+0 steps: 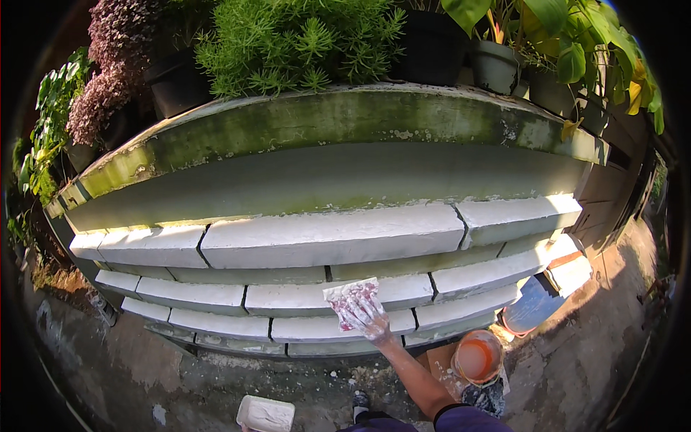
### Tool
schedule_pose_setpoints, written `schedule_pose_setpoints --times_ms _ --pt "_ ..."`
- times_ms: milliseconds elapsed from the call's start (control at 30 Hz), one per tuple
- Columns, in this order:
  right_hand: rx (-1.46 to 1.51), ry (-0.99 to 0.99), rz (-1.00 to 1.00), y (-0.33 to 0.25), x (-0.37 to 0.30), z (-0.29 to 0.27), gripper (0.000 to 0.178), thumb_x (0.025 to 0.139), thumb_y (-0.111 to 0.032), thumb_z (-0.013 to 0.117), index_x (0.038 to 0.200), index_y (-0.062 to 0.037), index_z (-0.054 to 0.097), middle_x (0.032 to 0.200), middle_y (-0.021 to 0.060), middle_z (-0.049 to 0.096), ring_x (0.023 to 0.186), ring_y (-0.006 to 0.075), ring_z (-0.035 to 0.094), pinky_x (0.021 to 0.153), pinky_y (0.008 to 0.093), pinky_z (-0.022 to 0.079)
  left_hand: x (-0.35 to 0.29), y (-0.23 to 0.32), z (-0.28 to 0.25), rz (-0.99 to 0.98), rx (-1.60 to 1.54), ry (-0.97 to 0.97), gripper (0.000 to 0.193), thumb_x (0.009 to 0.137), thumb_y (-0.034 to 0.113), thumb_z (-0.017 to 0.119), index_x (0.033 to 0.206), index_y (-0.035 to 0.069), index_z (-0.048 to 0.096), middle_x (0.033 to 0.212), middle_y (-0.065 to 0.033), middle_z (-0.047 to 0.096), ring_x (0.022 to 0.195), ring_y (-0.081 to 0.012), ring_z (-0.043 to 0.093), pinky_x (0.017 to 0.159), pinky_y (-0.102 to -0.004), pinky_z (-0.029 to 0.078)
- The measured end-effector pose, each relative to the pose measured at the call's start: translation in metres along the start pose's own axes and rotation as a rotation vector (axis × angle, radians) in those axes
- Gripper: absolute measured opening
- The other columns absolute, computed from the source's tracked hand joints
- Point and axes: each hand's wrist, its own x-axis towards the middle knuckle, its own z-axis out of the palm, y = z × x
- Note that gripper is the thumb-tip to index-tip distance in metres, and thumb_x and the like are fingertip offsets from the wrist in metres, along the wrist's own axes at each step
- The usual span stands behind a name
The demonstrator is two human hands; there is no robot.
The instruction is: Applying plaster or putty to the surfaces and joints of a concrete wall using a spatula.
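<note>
Right, from my end I've got the right hand (pixel 368 317) out front, caked in white, holding a flat piece (pixel 353 294), reddish and smeared white, over the white blocks (pixel 331 234) of the lower rows. Its fingers (pixel 354 314) are a little spread across the piece, and the thumb I can't make out. Down at the bottom edge I see a pale tray (pixel 291 415) with white paste inside; only a sliver of what looks like the left hand (pixel 246 429) shows at its corner, so I can't tell how those fingers sit. Over on the right, an orange bucket (pixel 497 353) holds something pale, with a dark bag (pixel 484 398) just beside it and a blue drum (pixel 534 305) behind. Up top, I've got potted plants (pixel 302 47) lining a mossy ledge (pixel 324 119), above the stepped rows
</note>
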Motion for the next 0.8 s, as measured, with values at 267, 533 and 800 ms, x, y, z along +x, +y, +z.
schedule_pose_setpoints --times_ms 267,533,800 --pt "-0.4 0.427 0.523 0.071 0.047 -0.043 0.048 0.08 0.015 0.057 0.123 -0.0014 0.068 0.14 0.0217 0.056 0.139 0.0445 0.042 0.115 0.0589 0.032 0.003 -0.009 -0.041 0.016 -0.041 0.022 0.061 0.101 0.053 0.046 0.142 0.008 0.051 0.139 -0.0115 0.058 0.128 -0.0283 0.053 0.109 -0.0452 0.041" --pt "-0.035 0.07 0.489 -0.032 0.032 0.034 0.053 0.076 0.01 0.058 0.123 -0.0101 0.071 0.138 0.0142 0.06 0.136 0.0391 0.048 0.115 0.057 0.034 0.012 -0.026 -0.102 0.01 -0.069 0.008 0.059 0.102 0.052 0.045 0.14 0.007 0.052 0.138 -0.0111 0.058 0.128 -0.0277 0.053 0.11 -0.0445 0.041" --pt "0.192 0.065 0.292 -0.076 0.027 0.021 0.044 0.078 0.003 0.062 0.118 -0.0113 0.073 0.129 0.0096 0.067 0.128 0.0341 0.057 0.114 0.0558 0.039 0.025 -0.027 -0.097 -0.021 -0.012 -0.002 0.058 0.101 0.052 0.045 0.141 0.009 0.052 0.137 -0.0105 0.059 0.127 -0.0291 0.053 0.109 -0.046 0.041"
